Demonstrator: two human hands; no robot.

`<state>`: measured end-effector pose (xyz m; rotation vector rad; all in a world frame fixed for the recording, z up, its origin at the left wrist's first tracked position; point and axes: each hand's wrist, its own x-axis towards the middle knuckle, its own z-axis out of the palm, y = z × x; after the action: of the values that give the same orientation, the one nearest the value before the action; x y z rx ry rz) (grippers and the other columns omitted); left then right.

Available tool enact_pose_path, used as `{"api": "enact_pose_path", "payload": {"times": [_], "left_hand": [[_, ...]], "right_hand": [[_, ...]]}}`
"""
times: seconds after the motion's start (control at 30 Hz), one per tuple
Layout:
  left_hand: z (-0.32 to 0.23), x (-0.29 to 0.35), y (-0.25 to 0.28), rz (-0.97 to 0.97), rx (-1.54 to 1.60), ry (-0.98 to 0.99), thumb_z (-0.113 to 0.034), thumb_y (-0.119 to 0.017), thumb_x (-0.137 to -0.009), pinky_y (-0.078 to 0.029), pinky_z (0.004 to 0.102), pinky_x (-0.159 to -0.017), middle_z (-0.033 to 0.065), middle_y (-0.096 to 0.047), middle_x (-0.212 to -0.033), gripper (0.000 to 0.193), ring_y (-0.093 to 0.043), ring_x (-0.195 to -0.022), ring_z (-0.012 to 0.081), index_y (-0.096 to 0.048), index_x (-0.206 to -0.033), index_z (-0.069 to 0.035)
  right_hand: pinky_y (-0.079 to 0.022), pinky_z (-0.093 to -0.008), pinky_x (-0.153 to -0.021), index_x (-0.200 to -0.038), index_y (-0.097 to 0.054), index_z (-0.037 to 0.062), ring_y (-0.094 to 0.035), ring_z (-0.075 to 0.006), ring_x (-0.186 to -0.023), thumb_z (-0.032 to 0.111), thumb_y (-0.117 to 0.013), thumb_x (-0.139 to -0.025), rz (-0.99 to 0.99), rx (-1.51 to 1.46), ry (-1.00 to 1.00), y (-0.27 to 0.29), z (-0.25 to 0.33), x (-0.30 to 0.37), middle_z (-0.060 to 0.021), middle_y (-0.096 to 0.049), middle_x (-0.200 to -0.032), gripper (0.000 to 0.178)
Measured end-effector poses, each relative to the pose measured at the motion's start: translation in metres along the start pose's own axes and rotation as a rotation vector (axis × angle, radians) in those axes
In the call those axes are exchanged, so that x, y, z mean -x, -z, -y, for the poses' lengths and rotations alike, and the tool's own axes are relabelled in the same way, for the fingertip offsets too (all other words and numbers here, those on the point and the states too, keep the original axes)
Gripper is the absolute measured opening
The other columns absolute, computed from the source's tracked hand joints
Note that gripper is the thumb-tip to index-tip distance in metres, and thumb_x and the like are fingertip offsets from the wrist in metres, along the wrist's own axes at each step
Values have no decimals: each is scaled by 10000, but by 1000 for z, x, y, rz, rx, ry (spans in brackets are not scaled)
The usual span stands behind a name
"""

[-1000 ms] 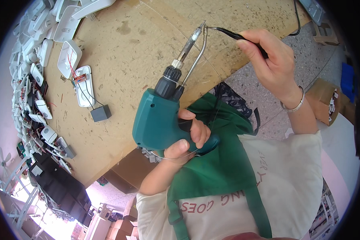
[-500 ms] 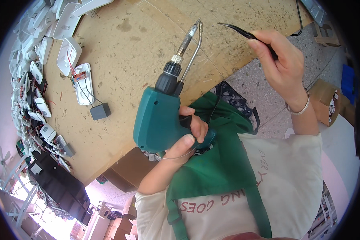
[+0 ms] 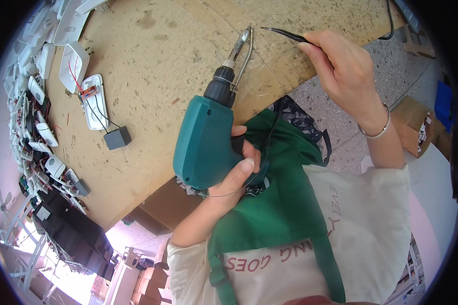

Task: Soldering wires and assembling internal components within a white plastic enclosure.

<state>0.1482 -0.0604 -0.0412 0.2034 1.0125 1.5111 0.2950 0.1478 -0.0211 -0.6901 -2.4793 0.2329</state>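
My left hand (image 3: pixel 239 168) is closed around the grip of a teal soldering gun (image 3: pixel 201 142), whose metal tip and thin solder feed tube point away over the worktable. Pinched in my right hand (image 3: pixel 343 71) is a pair of black tweezers (image 3: pixel 290 34). Their pointed end comes close to the soldering gun's tip, with a small gap between them. Whether anything tiny sits between the tweezer points is too small to tell. To the left lies a white plastic casing half (image 3: pixel 97 114) with a small circuit board, red wires and a dark grey block (image 3: pixel 117 138) on a black lead.
An open white housing (image 3: pixel 72 66) stands beside the wired casing. Many white casings and wired boards (image 3: pixel 46 134) are piled along the table's left edge. The brown worktable (image 3: pixel 137 76) ends in front of me. A cardboard box (image 3: pixel 409 124) stands on the right.
The tweezers and my right hand have moved left, nearer the soldering gun's tip. The soldering gun has tilted and shifted slightly. Things on the table appear a little further left.
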Motion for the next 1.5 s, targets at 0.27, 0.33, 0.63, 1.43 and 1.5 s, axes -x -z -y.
{"api": "enact_pose_path", "payload": {"times": [0.27, 0.33, 0.63, 1.43, 1.5], "left_hand": [[12, -2, 13, 108, 56, -34, -148, -699, -752, -410, 310, -595, 78, -495, -716, 593, -483, -614, 170, -401, -1249, -25], [12, -2, 13, 106, 56, -34, -143, -696, -755, -410, 311, -598, 78, -493, -717, 589, -482, -617, 170, -401, -1251, -28], [10, 0, 12, 88, 37, -10, -94, -668, -776, -415, 312, -612, 73, -491, -742, 551, -479, -635, 168, -400, -1254, -33], [11, -1, 13, 87, 12, -47, -43, -636, -786, -423, 311, -620, 77, -510, -766, 527, -498, -657, 167, -395, -1253, -12], [12, -1, 14, 85, 10, -42, -44, -636, -785, -425, 312, -624, 77, -511, -772, 527, -499, -662, 168, -395, -1253, -13]], "right_hand": [[-458, -316, -552, -897, -599, 3, -581, -259, -629, 26, -664, -808, 82, 1, 35, -1, 4, -8, -110, -586, -758, 113], [-459, -318, -556, -901, -594, 4, -584, -261, -640, 33, -666, -808, 131, 31, 2, 0, 5, -7, -107, -587, -764, 121], [-458, -329, -553, -902, -595, 6, -591, -274, -650, 29, -668, -803, 165, 32, 63, 1, 4, -11, -115, -586, -760, 125], [-454, -310, -563, -916, -602, 5, -573, -250, -622, 52, -657, -827, 128, 4, -11, -5, 5, -10, -110, -590, -771, 115], [-452, -313, -561, -917, -602, 7, -571, -253, -620, 56, -654, -830, 131, 2, -5, -5, 5, -11, -110, -588, -768, 112]]}}
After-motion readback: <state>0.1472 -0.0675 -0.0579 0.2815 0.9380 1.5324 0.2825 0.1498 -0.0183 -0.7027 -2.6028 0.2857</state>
